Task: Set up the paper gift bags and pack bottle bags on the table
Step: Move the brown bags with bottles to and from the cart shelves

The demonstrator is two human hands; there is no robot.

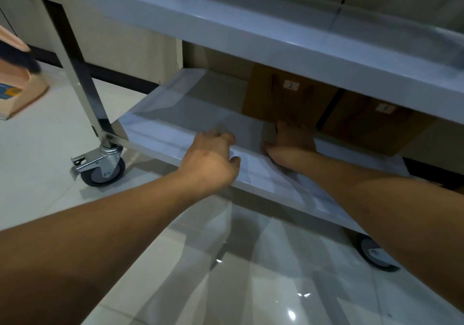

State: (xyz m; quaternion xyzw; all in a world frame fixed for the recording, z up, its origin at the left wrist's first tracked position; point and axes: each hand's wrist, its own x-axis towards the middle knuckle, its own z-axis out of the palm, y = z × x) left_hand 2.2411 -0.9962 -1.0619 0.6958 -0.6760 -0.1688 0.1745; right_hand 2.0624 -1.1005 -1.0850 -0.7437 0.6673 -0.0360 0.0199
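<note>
Two brown cardboard boxes stand on the lower shelf (175,116) of a steel table: one labelled 2 (288,98), one labelled 5 (376,123) to its right. My left hand (213,159) holds the shelf's front edge, fingers curled on top and thumb on the lip. My right hand (293,139) lies on the shelf with its fingers stretched against the bottom front of box 2. No gift bags or bottle bags are in sight.
The steel tabletop (226,23) overhangs the shelf. A table leg ends in a braked caster (103,166) at the left; a second wheel (376,252) is at the right. A peach-coloured box (22,93) sits on the glossy tiled floor (226,287) at far left.
</note>
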